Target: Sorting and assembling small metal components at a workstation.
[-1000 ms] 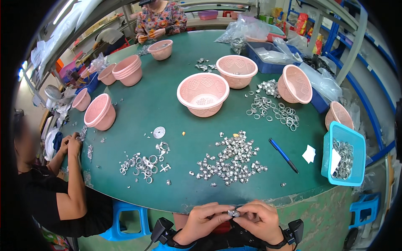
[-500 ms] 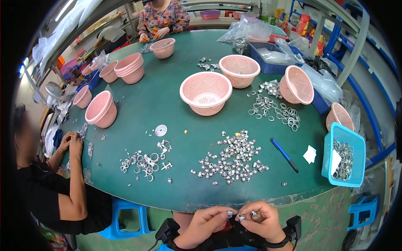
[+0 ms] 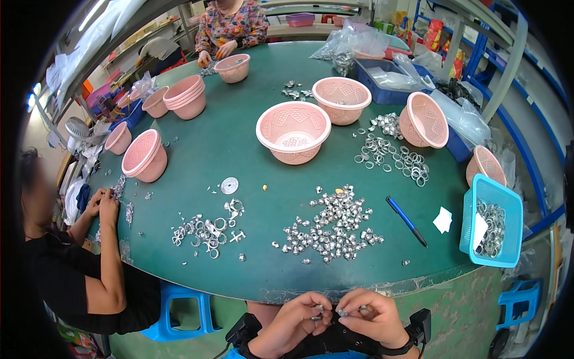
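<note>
Just off the table's near edge, my left hand [image 3: 297,321] pinches a small silver metal piece [image 3: 319,308] between thumb and fingers. Close beside it, my right hand [image 3: 375,318] is closed on another small silver piece [image 3: 342,312]. A second bit of metal [image 3: 363,307] shows among the right fingers. The exact shape of these pieces is too small to tell. In front of my hands lies a pile of small rounded silver metal pieces [image 3: 332,230] on the green table [image 3: 251,173]. Silver ring-shaped parts [image 3: 209,233] are heaped to its left.
A blue pen [image 3: 406,222], a white paper scrap [image 3: 442,220] and a turquoise basket [image 3: 513,230] of rings are at right. Pink baskets [image 3: 293,128] stand farther back, near more loose rings [image 3: 382,152]. One co-worker [image 3: 78,269] sits at left, another [image 3: 230,27] across the table.
My hands have moved slightly apart, and the left fingers have curled more around their piece. Across the table, the co-worker's hands have shifted toward a pink basket.
</note>
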Available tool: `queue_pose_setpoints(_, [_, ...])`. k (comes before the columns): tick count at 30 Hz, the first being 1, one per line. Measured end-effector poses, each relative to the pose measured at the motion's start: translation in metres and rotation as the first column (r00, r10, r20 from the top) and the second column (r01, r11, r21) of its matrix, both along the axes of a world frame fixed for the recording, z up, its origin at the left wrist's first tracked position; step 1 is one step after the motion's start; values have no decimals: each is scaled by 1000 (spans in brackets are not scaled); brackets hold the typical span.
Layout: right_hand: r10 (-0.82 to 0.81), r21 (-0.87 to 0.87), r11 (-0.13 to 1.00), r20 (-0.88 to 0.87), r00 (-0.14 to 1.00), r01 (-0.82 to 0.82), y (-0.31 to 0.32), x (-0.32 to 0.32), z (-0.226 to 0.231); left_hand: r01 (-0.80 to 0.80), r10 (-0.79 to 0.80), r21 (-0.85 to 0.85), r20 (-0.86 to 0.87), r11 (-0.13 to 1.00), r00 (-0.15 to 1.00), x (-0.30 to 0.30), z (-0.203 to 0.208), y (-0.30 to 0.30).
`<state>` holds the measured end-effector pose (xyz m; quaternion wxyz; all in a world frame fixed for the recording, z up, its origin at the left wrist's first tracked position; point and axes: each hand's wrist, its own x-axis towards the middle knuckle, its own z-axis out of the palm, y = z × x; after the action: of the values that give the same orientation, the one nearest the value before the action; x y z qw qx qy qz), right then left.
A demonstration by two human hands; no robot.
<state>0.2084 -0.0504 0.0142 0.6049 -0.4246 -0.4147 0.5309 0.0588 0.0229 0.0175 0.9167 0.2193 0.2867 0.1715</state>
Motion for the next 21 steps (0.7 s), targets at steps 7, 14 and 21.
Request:
queue_pose_setpoints(7, [52, -76, 996, 165, 985, -40, 0, -15, 29, 48, -30, -198, 92, 979, 995, 2, -14, -12])
queue_pose_setpoints(14, [-171, 298, 953, 680, 713, -56, 19, -20, 28, -216, 153, -208, -283, 954, 947, 16, 7, -20])
queue_pose_setpoints(21, [-363, 258, 915, 861, 355, 311, 55, -5, -24, 251, 237, 863, -380, 438, 894, -1, -16, 24])
